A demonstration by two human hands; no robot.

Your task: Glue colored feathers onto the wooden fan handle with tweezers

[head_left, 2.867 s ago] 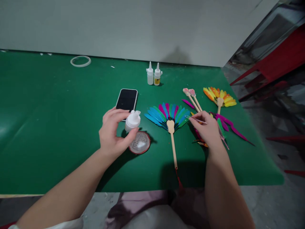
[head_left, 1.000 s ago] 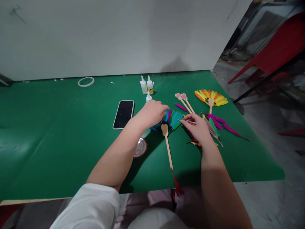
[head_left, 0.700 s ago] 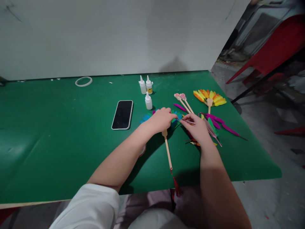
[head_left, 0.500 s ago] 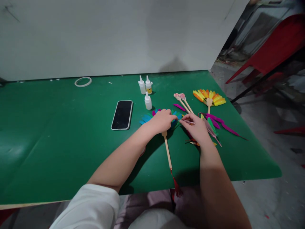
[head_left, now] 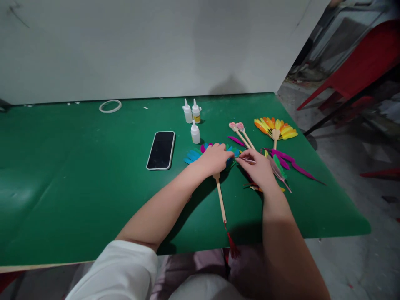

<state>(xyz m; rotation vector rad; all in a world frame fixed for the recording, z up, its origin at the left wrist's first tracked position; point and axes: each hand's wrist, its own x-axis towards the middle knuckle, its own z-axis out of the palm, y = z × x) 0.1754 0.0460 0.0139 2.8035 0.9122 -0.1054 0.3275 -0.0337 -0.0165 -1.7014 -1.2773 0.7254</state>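
A fan of blue, green and magenta feathers (head_left: 193,156) lies on the green table with its wooden handle (head_left: 221,200) toward me and a red tassel (head_left: 233,246) at the end. Over its feathers rests my left hand (head_left: 216,159), fingers closed at the fan's right side; what they pinch is too small to make out. My right hand (head_left: 254,163), just right of it, pinches a thin metal tool (head_left: 249,160) that looks like tweezers. Loose magenta feathers (head_left: 283,158) and a green feather (head_left: 280,161) lie beside my right hand.
Three white glue bottles (head_left: 195,133) stand behind the fan. A phone (head_left: 161,151) lies left. Two wooden sticks with pinkish ends (head_left: 240,127) and a yellow-orange fan (head_left: 275,130) are at the right. A white ring (head_left: 110,106) lies at the back left; a red chair (head_left: 359,62) stands beyond.
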